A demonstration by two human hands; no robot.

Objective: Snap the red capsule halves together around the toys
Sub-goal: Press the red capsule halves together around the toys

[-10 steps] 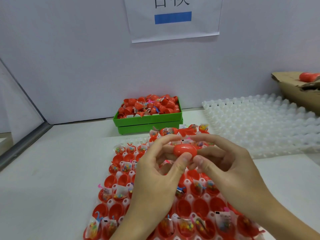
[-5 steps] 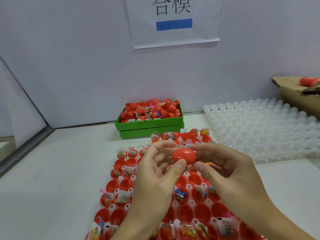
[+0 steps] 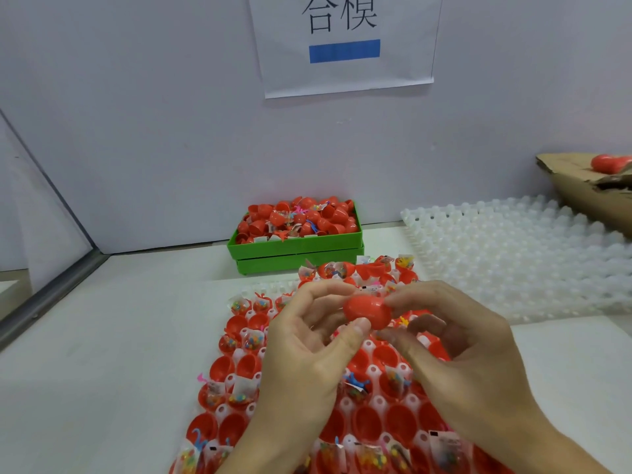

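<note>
A closed red capsule (image 3: 367, 311) is held in the air between both hands, above the tray. My left hand (image 3: 304, 357) pinches its left end with thumb below and fingers above. My right hand (image 3: 458, 350) pinches its right end between index finger and thumb. Beneath them lies a white cell tray (image 3: 371, 403) holding several open red capsule halves (image 3: 222, 369), many with small bagged toys (image 3: 242, 393) in them.
A green bin (image 3: 297, 248) heaped with red halves and toys stands at the back against the wall. White empty cell trays (image 3: 513, 258) lie stacked to the right. A cardboard box (image 3: 581, 189) with a red capsule sits at far right. A paper sign hangs on the wall.
The capsule has shifted slightly to the right between the hands and turned a little. The view has tilted down a bit.
</note>
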